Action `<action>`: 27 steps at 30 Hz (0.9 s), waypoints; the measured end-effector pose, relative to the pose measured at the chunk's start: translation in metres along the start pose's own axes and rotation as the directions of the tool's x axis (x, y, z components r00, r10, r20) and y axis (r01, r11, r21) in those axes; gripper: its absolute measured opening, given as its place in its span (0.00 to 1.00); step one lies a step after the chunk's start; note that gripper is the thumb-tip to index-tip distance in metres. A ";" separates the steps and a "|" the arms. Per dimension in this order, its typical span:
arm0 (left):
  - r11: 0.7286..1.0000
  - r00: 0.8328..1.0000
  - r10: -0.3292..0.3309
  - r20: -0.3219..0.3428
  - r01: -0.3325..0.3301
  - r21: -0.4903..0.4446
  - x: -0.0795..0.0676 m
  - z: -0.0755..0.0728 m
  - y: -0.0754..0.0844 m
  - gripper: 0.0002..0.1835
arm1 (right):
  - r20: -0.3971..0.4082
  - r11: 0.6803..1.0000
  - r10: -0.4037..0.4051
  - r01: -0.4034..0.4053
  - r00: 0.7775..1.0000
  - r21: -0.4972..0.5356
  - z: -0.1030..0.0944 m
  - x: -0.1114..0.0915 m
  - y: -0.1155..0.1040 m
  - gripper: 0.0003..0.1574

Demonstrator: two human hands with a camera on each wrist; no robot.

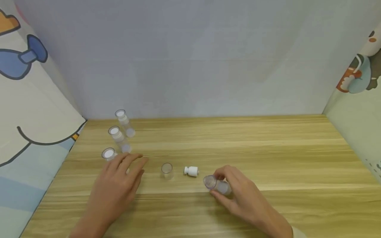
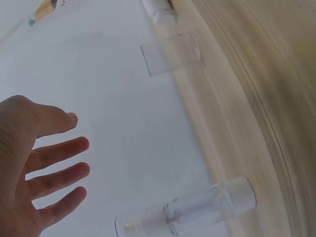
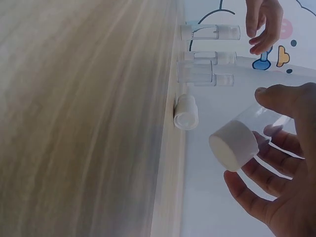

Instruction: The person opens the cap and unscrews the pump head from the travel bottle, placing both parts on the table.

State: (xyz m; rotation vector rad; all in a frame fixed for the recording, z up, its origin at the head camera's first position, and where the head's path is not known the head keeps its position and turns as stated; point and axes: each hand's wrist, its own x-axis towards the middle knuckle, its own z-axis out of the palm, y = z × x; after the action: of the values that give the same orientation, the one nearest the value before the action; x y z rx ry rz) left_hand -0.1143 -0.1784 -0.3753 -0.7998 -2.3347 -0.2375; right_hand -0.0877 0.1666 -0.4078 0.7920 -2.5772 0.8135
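My right hand (image 1: 242,195) holds a clear plastic bottle (image 1: 222,187) with its thumb and fingers. In the right wrist view, the bottle's white base (image 3: 233,146) is tilted toward the camera, off the table. My left hand (image 1: 117,185) hovers with spread fingers beside the nearest of three capped bottles (image 1: 108,153), partly covering it in the head view; the left wrist view shows a gap between hand and bottle (image 2: 197,210). Between my hands, a clear cap (image 1: 167,171) stands on the table, and a white pump head (image 1: 191,171) lies on its side.
Two further clear capped bottles, one at the back (image 1: 125,123) and one in the middle (image 1: 120,139), stand upright at the table's left. A pale curtain (image 1: 202,66) rises behind the wood-grain table (image 1: 238,142). Printed cloth panels border both sides.
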 end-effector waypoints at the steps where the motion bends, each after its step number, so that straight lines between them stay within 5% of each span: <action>1: 1.000 1.000 -0.004 -0.002 0.004 0.004 0.000 -0.001 -0.002 0.18 | 0.002 1.000 0.011 -0.011 1.000 -0.001 0.000 0.001 0.001 0.29; 16: 0.992 0.994 -0.109 -0.003 0.109 0.061 -0.007 -0.018 -0.036 0.23 | -0.014 0.999 0.049 -0.049 0.999 0.001 0.005 0.015 0.016 0.29; 27: 0.980 0.982 -0.177 0.069 0.169 0.103 -0.015 -0.018 -0.052 0.28 | 0.029 0.999 0.037 -0.036 0.999 -0.033 0.009 0.023 0.024 0.26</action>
State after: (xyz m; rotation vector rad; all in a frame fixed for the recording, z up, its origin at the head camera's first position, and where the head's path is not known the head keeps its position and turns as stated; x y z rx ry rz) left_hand -0.1275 -0.2337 -0.3689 -0.5685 -2.4711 -0.1691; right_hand -0.1214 0.1680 -0.4146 0.7551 -2.6309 0.7741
